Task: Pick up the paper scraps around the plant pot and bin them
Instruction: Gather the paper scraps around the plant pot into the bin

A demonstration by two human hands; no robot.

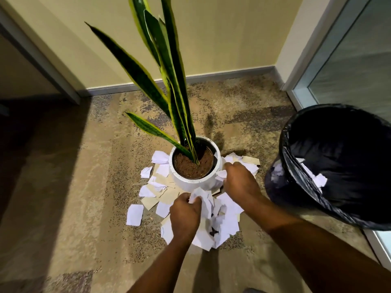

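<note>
The carpet (63,176) carries my black-lined bin (338,166) at its right edge, a few scraps inside. The white plant pot (195,182) stands ringed by paper scraps (156,187). My left hand (184,216) clutches a crumpled bunch; my right hand (239,180) pinches one scrap beside the pot.

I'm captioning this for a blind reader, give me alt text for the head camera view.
Two hands gather torn paper scraps off carpet around a white plant pot: the left hand clutches a crumpled bunch, the right hand reaches beside the pot. A black-lined bin stands at right.
</note>
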